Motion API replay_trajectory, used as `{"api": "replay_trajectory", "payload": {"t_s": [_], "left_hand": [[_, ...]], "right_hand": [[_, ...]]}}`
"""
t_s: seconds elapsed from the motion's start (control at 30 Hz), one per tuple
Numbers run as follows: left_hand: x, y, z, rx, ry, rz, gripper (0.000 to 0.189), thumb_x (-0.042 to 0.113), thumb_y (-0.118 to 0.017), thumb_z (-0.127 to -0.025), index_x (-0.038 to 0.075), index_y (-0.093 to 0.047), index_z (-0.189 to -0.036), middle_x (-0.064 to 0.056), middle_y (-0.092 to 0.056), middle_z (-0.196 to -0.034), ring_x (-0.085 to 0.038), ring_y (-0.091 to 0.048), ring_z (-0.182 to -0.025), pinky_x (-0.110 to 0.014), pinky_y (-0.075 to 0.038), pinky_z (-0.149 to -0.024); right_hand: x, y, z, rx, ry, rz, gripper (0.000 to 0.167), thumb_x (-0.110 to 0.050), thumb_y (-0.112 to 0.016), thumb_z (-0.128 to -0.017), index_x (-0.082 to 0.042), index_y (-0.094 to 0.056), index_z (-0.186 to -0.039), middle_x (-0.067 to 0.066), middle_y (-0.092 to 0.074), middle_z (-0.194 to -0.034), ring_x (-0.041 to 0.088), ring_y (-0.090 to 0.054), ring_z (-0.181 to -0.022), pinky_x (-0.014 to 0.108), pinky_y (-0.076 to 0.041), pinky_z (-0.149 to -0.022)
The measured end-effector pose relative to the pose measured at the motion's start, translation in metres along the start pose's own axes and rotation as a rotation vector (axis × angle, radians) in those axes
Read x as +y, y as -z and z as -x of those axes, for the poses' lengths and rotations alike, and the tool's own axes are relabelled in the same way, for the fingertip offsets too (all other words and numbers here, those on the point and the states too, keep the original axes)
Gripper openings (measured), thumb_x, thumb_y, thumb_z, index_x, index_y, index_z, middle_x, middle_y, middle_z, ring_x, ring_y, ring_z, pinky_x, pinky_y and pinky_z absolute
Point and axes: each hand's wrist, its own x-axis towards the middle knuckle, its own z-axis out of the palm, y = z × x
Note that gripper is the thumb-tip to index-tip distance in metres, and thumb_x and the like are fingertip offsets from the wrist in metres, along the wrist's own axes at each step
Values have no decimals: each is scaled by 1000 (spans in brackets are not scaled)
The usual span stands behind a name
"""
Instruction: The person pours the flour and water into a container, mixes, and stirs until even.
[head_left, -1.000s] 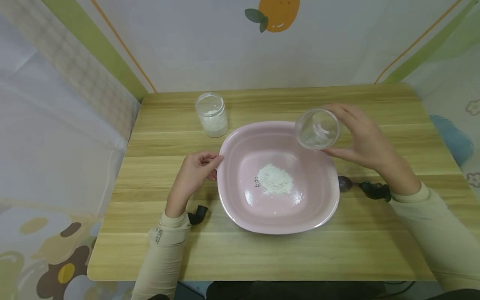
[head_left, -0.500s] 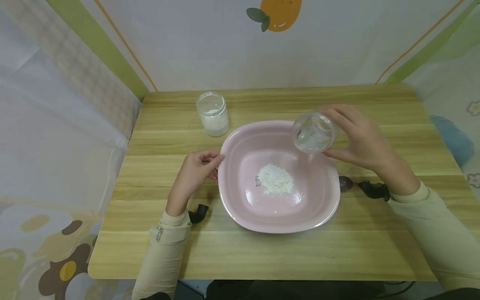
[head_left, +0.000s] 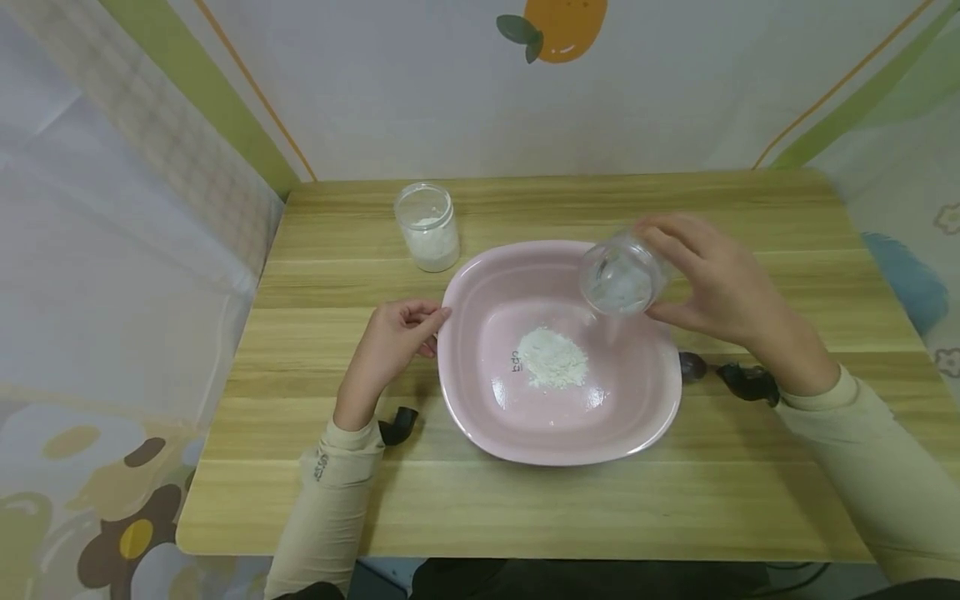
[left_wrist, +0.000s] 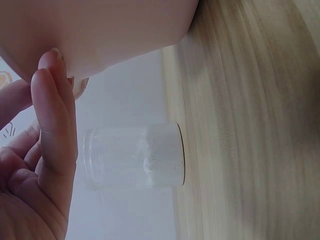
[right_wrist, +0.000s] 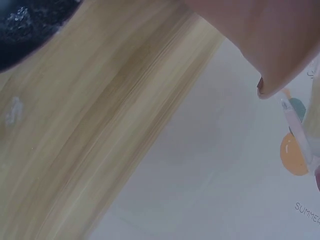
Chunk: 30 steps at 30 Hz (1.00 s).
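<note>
A pink basin (head_left: 555,443) stands on the table with a small heap of white powder (head_left: 553,358) on its floor. My left hand (head_left: 392,350) pinches the basin's left rim between thumb and fingers. Over the far right part of the basin, my right hand (head_left: 712,271) grips a clear cup (head_left: 618,282) from its right side. The cup is tilted with its mouth toward the basin; I cannot tell what it contains. In the right wrist view only a strip of the cup (right_wrist: 300,132) shows at the right edge.
A clear jar (head_left: 429,237) partly filled with white powder stands behind the basin at left, upright in the left wrist view. A dark spoon (head_left: 692,367) lies right of the basin, below the right hand. A printed cloth wall (head_left: 420,92) borders the table's back edge.
My right hand has tipped the cup further toward the basin, its mouth shifting left and down. The left hand keeps its hold on the rim, and the powder heap looks unchanged.
</note>
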Motion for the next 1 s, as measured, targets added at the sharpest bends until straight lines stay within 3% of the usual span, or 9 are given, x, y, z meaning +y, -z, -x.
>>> {"api": "replay_trajectory", "payload": {"t_s": [0.4,0.6,1.0], "left_hand": [[-13,1,16,-5,31,-30,29,24,-67,-103,-2,-75,-113,-16,-77,-94,-13,-69,-64,-27,-64,-63],[-10,1,9,5,-21,-30,30,26,-67,-103,-1,-76,-112,-17,-77,-94,-15,-69,-65,-31,-65,-63],[-5,0,-1,-7,-22,-9,30,26,-67,-103,-2,-76,-113,-17,-77,-94,-12,-69,-64,-32,-65,-64]], "right_hand": [[-13,-23,7,-25,55,-31,86,-18,-90,-66,-1,-56,-143,22,-61,-139,43,-58,-127,61,-51,-102],[-12,-24,1,-4,60,-42,87,-15,-89,-67,-3,-54,-147,20,-61,-142,42,-57,-129,62,-50,-102],[-9,-26,-7,-60,64,23,83,-21,-89,-73,-5,-54,-146,18,-61,-142,41,-56,-132,58,-48,-112]]}}
